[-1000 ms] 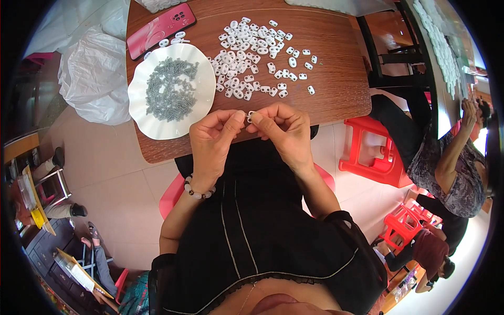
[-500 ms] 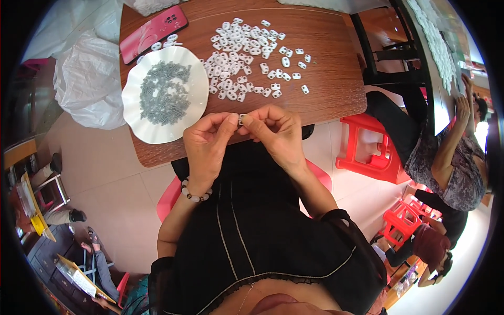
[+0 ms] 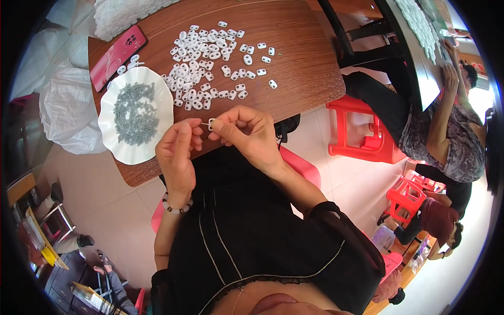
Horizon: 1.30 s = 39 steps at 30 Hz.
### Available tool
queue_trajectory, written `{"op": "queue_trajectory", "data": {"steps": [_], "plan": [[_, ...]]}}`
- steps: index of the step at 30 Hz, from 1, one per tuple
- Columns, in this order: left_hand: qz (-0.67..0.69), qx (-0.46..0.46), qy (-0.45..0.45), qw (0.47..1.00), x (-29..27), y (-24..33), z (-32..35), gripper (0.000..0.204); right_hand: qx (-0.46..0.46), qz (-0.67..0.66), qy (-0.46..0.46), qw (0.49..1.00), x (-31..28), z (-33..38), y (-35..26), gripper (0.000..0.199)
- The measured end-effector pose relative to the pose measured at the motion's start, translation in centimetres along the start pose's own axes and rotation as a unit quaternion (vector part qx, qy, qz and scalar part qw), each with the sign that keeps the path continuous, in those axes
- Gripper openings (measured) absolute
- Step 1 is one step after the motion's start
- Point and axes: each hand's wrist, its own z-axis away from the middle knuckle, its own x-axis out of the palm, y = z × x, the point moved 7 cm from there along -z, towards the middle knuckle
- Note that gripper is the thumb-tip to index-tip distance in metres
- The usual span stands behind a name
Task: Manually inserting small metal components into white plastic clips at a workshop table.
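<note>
Between my fingers, just over the near edge of the brown table (image 3: 294,58), is a small white two-holed plastic piece (image 3: 211,124). My right hand (image 3: 249,137) pinches it between thumb and forefinger. A thin grey pin (image 3: 204,124) sticks out of its left side, at the fingertips of my left hand (image 3: 176,160), whose fingers are curled; their exact grip is hard to see. Left of my hands, a white wavy-rimmed plate (image 3: 109,131) holds many small grey metal pins (image 3: 135,113). Beyond my hands lies a loose heap of white two-holed pieces (image 3: 193,79).
A pink phone (image 3: 118,58) lies at the table's far left, with a few white pieces beside it. White plastic bags (image 3: 68,110) hang at the left. Red stools (image 3: 341,131) stand at the right, where other people (image 3: 441,131) sit at another table.
The view has shifted, so the table and heap appear further left. My fingertips have drawn slightly apart, and the thin pin now shows between my left fingers and the white piece.
</note>
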Motion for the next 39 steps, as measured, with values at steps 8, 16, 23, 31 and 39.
{"op": "queue_trajectory", "data": {"steps": [8,16,23,31,39], "plan": [[-0.390,0.104,-0.087,0.911,5.5,3.7,-5.2,0.017,-0.040,-0.042,0.107,0.993,-5.1,1.3,-1.8,0.010],[-0.621,0.263,-0.109,0.731,9.6,3.9,-11.5,0.018,-0.050,-0.021,0.123,0.991,-7.1,2.2,-2.1,0.011],[-0.652,0.257,-0.114,0.704,9.1,2.5,-12.7,0.017,-0.038,-0.028,0.117,0.992,-7.4,1.7,-1.8,0.011],[-0.166,-0.080,-0.160,0.970,6.2,0.9,-9.9,0.033,-0.044,-0.041,0.125,0.990,-7.1,0.8,-2.3,0.012],[0.089,-0.212,-0.126,0.965,5.6,-0.9,-4.3,0.032,-0.040,-0.072,0.077,0.994,-5.7,0.4,-2.2,0.011]]}}
